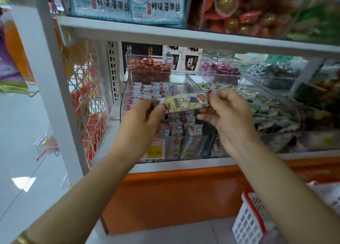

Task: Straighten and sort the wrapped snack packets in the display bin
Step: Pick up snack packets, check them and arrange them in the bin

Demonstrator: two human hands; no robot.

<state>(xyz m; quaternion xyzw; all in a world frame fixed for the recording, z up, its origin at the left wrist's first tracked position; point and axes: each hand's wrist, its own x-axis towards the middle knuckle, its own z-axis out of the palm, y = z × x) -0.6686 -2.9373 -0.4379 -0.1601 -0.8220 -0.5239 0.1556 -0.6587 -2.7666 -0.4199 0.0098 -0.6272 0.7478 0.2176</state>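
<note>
The packet (184, 102) was wrapped in shiny printed plastic film, and the bin (158, 72) was clear hard plastic, smooth and glossy, with glints along its edges. The shelf (165, 34) looked like white painted metal with a smooth, dull satin finish, its upright (112, 72) was perforated metal, and the mesh (86, 96) was white-coated wire. Below, the base (174, 197) was orange and high-gloss, the floor (22, 151) was polished pale tile with a bright reflection, the basket (248, 221) was matt white moulded plastic with a red rim, the tag (154, 149) looked like paper, and the bangle (24, 239) was shiny gold-coloured metal.
</note>
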